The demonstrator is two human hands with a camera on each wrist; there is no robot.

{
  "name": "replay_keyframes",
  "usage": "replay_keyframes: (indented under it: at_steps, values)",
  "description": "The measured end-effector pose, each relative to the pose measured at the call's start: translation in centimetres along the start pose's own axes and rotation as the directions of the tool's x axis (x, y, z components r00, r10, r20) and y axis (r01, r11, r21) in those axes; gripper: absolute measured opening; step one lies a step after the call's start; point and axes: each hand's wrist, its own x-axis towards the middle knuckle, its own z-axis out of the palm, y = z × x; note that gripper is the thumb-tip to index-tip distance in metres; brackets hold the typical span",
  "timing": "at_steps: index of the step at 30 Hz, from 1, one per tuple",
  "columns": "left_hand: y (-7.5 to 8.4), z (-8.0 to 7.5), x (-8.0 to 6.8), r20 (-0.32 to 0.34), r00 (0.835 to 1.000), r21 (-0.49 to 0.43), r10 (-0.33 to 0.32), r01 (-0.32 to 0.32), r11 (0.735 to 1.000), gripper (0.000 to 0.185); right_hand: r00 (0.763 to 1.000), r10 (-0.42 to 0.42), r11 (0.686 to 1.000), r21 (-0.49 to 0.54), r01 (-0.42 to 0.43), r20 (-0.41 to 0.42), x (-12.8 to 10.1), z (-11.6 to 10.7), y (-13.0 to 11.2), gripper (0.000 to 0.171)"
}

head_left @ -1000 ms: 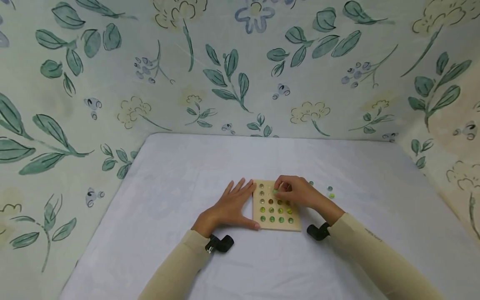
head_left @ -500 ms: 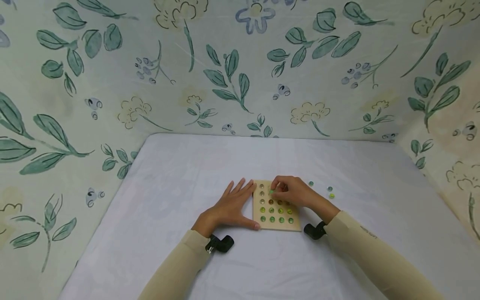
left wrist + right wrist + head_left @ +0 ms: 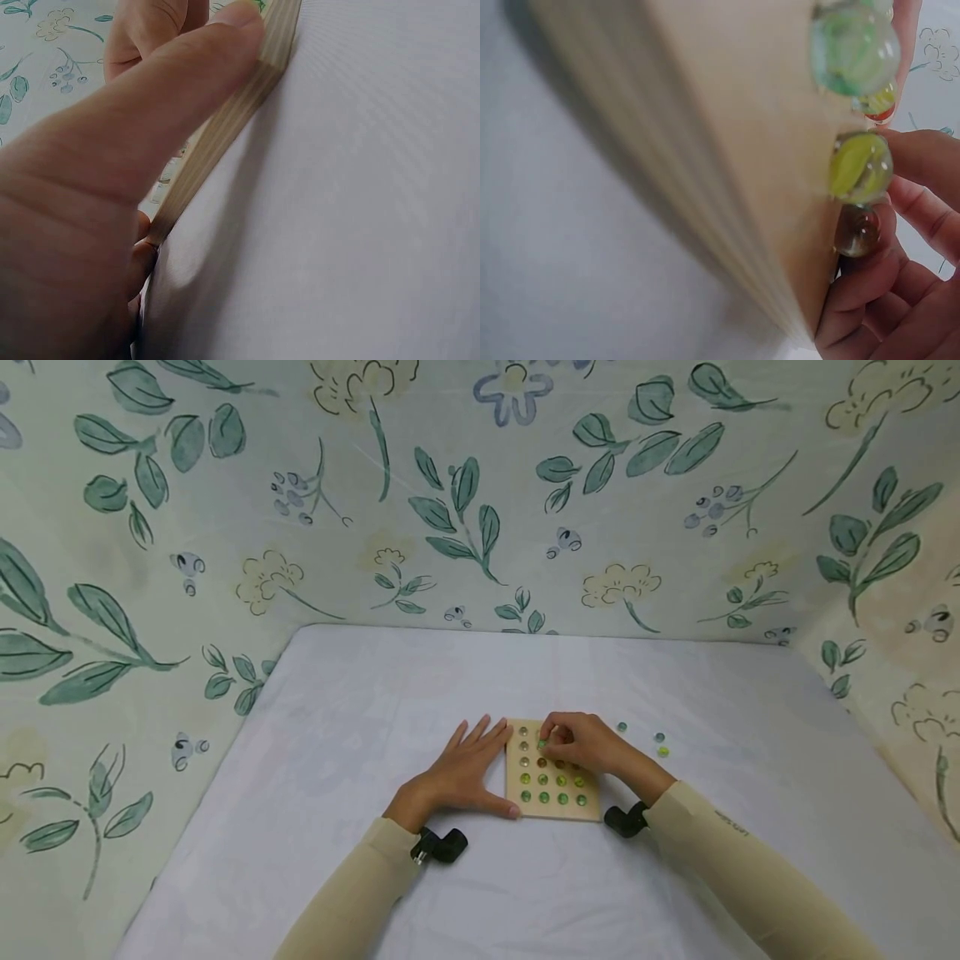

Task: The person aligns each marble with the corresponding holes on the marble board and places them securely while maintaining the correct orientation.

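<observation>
**Marble set on the board**

The square pale wooden peg board [image 3: 553,772] lies mid-table. Left hand [image 3: 459,774], fingers straight, presses its nine o'clock edge. Right hand [image 3: 583,745] pinches a green glass marble [image 3: 542,744] near twelve o'clock.

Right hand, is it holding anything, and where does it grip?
The right hand pinches a green marble between its fingertips over the wooden board. The left hand only presses flat against the board's left edge.

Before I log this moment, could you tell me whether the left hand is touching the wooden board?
Touching. In the left wrist view the left hand's thumb presses flat against the wooden board's layered edge, with no gap.
</observation>
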Motion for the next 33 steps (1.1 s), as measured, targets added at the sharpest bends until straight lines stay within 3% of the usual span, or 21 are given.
replay_keyframes:
  at_steps: [14,33]
  values:
    - [0.11,-0.11,-0.05,-0.003,1.0,0.001,0.001,-0.001,1.0,0.123,1.0,-0.018,1.0,-0.021,0.018,0.007,-0.01,-0.04,-0.15,0.016]
    - [0.18,-0.1,-0.05,-0.004,1.0,-0.011,0.008,-0.008,1.0,0.122,0.999,0.051,0.998,-0.026,-0.052,-0.019,-0.02,0.13,-0.43,0.016]
